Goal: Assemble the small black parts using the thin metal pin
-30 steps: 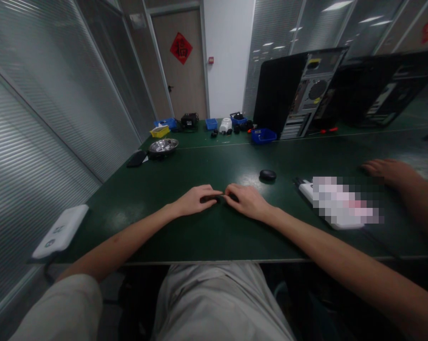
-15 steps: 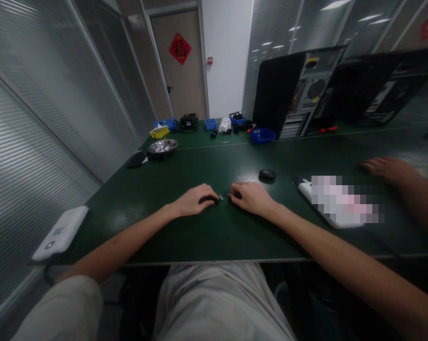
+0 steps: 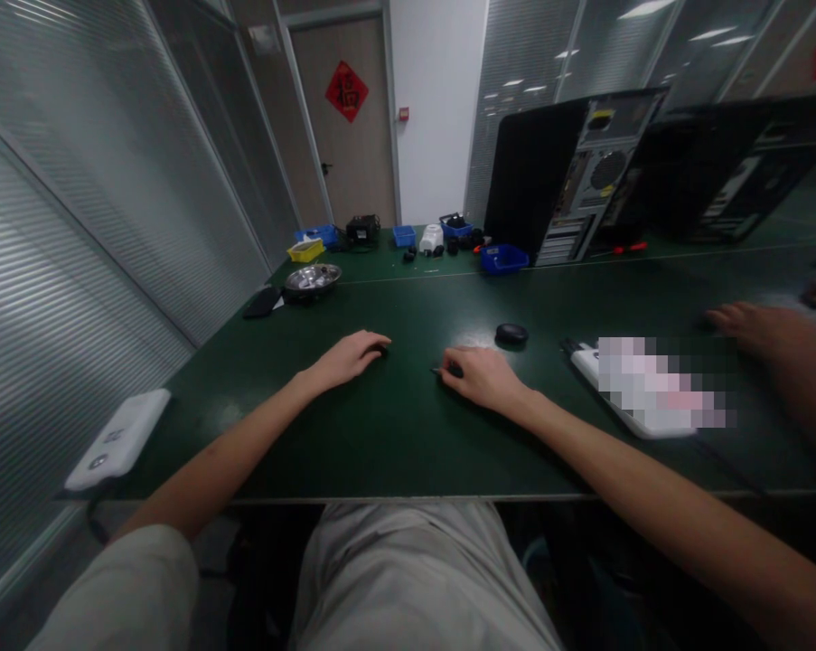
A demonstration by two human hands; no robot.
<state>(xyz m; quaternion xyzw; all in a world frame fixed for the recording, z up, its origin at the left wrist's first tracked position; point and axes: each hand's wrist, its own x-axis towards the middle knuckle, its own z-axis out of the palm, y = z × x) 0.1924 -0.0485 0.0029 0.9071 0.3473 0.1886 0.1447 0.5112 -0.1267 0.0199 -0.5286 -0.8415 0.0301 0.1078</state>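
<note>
Head view: my left hand (image 3: 350,358) and my right hand (image 3: 479,378) are well apart over the green table (image 3: 380,434), with a stretch of its top showing between my fingertips. My left grip is narrow, thumb and fingers closed about a small black piece (image 3: 383,350) that they mostly hide, so I cannot tell its shape. My right fingers are closed on a slim dark tool (image 3: 454,370), its thin tip pointing left into that gap. Below both hands the green top runs down to the near edge, just before my lap, giving my wrists room this way. Room is tighter on my right: a rounded black object (image 3: 511,334) sits just beyond my right hand, and a white device (image 3: 582,364), partly blurred out, lies farther right, with a co-worker's hand (image 3: 753,325) past it. To my left the table reaches a white block (image 3: 119,441) at its side edge. Ahead, beyond more green surface, a metal dish (image 3: 313,279) stands near the left edge and a blue bin (image 3: 503,260) by a computer case (image 3: 533,181).
</note>
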